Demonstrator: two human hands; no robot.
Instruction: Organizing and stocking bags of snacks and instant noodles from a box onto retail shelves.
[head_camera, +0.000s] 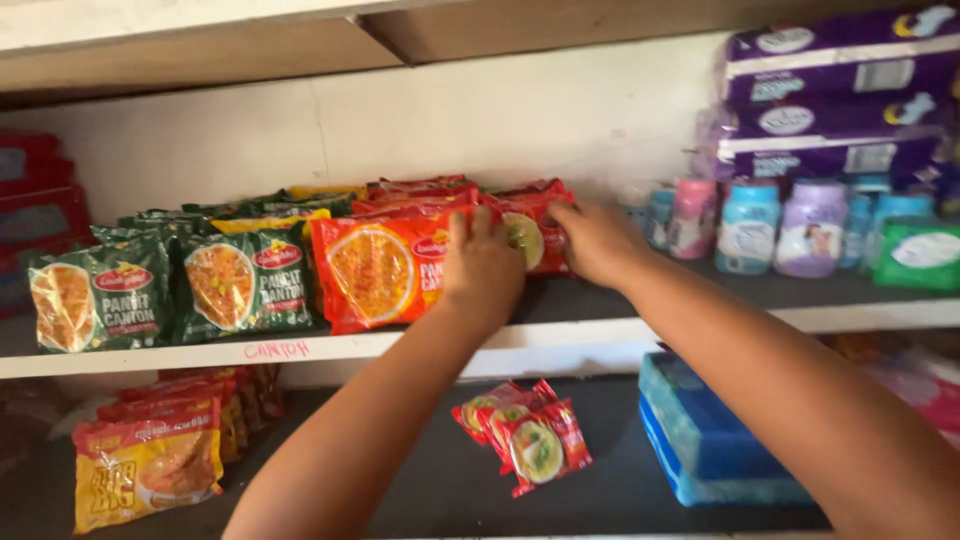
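Up on the middle shelf (600, 325), red noodle packets (530, 225) stand in a row beside orange ones (375, 272). The right hand (595, 240) pinches the front red packet's edge, grip closed on it. The left hand (483, 268) lies flat, fingers open, against the front orange packet. Green packets (170, 285) stand further left.

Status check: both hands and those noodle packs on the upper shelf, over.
Left hand flat on orange noodle pack. Right hand touching red pack beside it. Packs upright in row on shelf. Bottles stand apart, right.
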